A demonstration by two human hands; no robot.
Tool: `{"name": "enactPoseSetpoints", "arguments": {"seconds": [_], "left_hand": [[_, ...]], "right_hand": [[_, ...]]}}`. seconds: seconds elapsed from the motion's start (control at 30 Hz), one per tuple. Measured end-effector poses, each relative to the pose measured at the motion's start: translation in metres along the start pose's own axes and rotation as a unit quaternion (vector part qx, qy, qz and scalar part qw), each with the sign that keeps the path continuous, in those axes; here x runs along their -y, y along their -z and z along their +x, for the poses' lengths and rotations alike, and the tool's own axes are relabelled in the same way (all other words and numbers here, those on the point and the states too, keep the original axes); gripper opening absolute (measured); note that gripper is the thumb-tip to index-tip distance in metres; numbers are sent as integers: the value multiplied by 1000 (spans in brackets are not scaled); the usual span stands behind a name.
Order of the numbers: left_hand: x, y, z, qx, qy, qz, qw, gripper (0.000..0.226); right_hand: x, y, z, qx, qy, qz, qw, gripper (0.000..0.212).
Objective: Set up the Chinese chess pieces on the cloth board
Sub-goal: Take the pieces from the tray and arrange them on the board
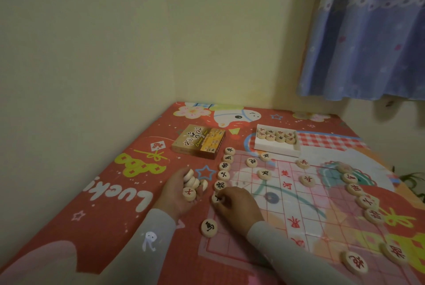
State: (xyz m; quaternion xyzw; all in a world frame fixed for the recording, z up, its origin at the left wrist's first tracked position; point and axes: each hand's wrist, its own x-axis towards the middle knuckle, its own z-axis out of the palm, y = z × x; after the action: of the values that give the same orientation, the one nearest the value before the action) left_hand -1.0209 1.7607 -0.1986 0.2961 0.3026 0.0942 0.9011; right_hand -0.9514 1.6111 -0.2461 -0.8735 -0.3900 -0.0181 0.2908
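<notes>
Chess pieces fill your left hand [184,187], its curled fingers cupping a small stack [192,180] at centre-left of the frame; how many you hold is hard to count. Your right hand [238,203] pinches a black-marked piece [216,198] at the near end of the black row [224,168], your fingertips hiding most of its character. Beyond your knuckles the cloth board [305,213] spreads to lower right, its near edge covered by your right sleeve [282,248]. A lone black piece [209,228] lies below your hands. Red pieces [355,190] line the right side, blurred. At upper centre sit the white tray [276,148] with more pieces and the box lid [199,141].
</notes>
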Motion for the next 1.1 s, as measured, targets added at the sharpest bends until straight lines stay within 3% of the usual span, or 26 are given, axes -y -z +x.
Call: {"name": "enactPoseSetpoints", "arguments": {"seconds": [0.13, 0.37, 0.57, 0.63, 0.7, 0.8, 1.1], "left_hand": [[1, 2, 2, -5, -5, 16, 1000, 37], [18, -25, -5, 21, 24, 127, 991, 29], [40, -41, -8, 60, 52, 224, 971, 25], [44, -44, -9, 83, 62, 214, 971, 21], [47, -47, -4, 95, 72, 196, 973, 33], [45, -48, 7, 72, 65, 165, 982, 36], [40, -52, 7, 41, 56, 151, 986, 33]], "right_hand": [[-2, 4, -3, 1, -5, 26, 1000, 26], [3, 34, 0, -85, -31, 164, 982, 13], [-1, 55, -4, -63, -31, 192, 979, 28], [-5, 59, -9, -67, -33, 202, 977, 26], [-10, 62, -13, -85, -44, 213, 972, 29], [-17, 67, -17, -111, -51, 226, 967, 35], [-28, 69, -23, -118, -49, 218, 968, 26]]}}
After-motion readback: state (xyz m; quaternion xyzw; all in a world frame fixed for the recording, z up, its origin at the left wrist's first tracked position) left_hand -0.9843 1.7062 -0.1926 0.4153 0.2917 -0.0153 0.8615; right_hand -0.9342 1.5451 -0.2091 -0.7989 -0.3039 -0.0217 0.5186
